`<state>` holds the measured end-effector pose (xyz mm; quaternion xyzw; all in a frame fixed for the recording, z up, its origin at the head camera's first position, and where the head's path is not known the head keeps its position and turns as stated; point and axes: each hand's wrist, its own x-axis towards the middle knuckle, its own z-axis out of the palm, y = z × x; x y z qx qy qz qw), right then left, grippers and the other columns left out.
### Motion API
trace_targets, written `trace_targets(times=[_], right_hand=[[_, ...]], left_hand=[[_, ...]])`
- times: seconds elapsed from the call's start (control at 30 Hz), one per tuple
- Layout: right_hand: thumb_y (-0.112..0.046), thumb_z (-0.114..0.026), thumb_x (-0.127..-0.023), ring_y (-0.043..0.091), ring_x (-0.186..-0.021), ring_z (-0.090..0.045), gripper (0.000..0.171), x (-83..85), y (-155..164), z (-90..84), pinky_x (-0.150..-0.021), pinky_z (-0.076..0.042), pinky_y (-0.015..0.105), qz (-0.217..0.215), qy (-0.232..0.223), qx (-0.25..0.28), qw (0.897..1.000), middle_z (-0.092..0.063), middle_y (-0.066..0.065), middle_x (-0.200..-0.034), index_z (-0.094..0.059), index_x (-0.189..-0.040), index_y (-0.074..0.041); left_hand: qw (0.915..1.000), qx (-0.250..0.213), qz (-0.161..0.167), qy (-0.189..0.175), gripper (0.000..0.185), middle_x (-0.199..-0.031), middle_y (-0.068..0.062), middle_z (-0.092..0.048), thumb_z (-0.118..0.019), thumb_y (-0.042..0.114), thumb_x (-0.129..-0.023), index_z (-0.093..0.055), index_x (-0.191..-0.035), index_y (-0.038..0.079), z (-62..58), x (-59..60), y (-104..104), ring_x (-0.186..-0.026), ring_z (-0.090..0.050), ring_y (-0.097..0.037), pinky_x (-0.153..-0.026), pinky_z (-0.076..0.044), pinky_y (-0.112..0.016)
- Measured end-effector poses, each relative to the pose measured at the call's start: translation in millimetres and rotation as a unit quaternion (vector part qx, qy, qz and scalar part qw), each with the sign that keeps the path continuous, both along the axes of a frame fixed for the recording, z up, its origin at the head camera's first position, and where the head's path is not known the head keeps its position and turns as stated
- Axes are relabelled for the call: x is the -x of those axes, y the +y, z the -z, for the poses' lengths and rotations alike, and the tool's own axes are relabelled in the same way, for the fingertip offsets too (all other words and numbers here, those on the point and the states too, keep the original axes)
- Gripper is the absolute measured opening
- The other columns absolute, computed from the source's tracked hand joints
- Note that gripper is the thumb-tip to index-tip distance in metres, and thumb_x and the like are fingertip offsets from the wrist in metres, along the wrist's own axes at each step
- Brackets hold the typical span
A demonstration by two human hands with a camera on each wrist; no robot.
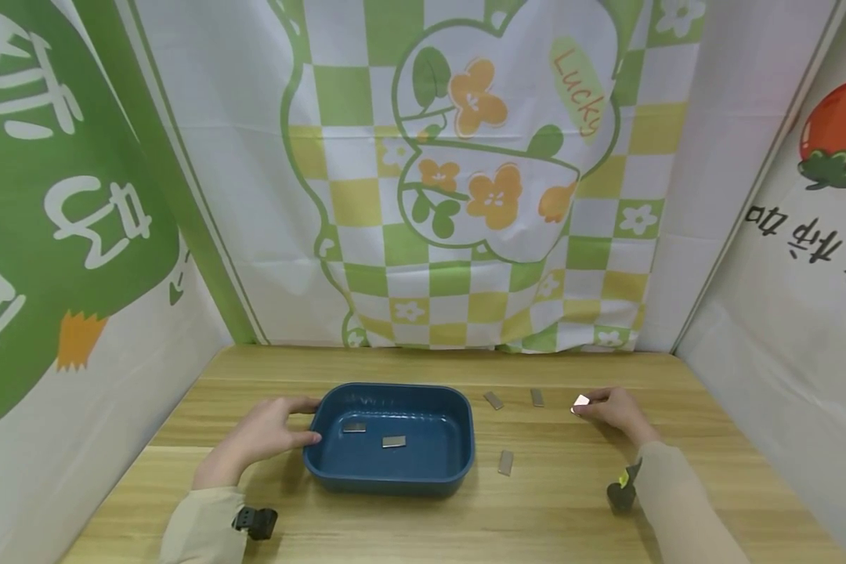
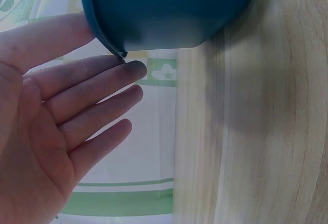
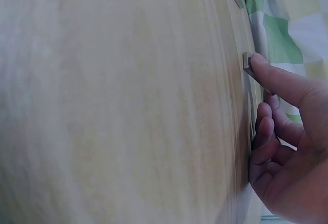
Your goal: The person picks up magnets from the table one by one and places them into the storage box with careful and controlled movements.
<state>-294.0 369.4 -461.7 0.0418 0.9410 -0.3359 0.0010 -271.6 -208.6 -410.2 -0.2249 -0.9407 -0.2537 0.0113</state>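
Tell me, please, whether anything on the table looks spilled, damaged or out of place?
Nothing stands out. The blue tray sits flat with two metal pieces inside; three more lie loose on the wooden table to its right. The left hand rests against the tray's side, and the right hand tips up another piece.

1. We see a wooden table (image 1: 409,525) under everything.
2. We see three small metal pieces (image 1: 505,462) lying loose on it.
3. Behind, we see a checked cloth (image 1: 479,180) with orange flowers and the word "Lucky".
4. We see printed banners (image 1: 63,219) on both sides.
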Motion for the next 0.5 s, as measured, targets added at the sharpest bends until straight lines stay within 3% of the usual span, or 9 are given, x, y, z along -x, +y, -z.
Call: trace_targets(times=[0.2, 0.5], right_hand=[[-0.035, -0.076, -0.079, 0.033, -0.094, -0.061, 0.050, -1.9, 0.5, -1.0, -0.083, -0.050, 0.046, -0.007, 0.007, -0.016, 1.000, -0.067, 0.023, -0.104, -0.067, -0.105, 0.007], [-0.034, -0.075, -0.080, 0.017, -0.078, -0.055, 0.037, -0.4, 3.8, 2.4, -0.067, -0.045, 0.027, -0.009, 0.015, -0.015, 1.000, -0.069, 0.011, -0.091, -0.073, -0.092, 0.000]], left_hand=[[1.0000, -0.003, 0.003, -0.001, 0.053, -0.120, -0.014, -0.065, -0.076, 0.027, -0.079, -0.061, -0.124, 0.004, 0.6, 0.2, -0.7, -0.115, -0.058, -0.038, -0.095, -0.044, -0.058], [1.0000, -0.003, 0.004, -0.001, 0.053, -0.121, -0.014, -0.065, -0.076, 0.028, -0.079, -0.061, -0.124, 0.005, 1.6, 0.8, -0.8, -0.115, -0.058, -0.037, -0.095, -0.044, -0.058]])
